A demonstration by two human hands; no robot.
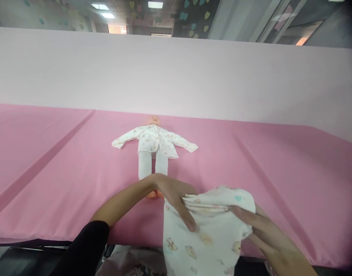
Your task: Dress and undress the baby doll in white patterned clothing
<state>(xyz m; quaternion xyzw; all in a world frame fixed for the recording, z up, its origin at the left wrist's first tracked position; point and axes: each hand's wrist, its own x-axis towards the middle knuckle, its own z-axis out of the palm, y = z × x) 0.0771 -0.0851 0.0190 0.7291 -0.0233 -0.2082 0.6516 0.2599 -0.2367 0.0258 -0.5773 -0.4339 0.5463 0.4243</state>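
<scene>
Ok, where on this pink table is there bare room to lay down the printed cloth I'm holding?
Bare pink table lies left of the doll, and more to its right, toward the far edge. It is crowded at the near edge, where your left hand and right hand hold the printed cloth by the doll's feet.

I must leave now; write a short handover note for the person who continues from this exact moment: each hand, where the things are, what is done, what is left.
Left hand: gripping the bunched top edge of the printed baby garment, fingers over the cloth.
Right hand: holding the same edge from the other side.
Garment: held at the near table edge, hanging down toward the person.
Doll: lies on its back on the pink tablecloth, head away from the person.
Done: the doll wears a printed top and white leggings.
Left: the held garment is not on the doll yet.
</scene>
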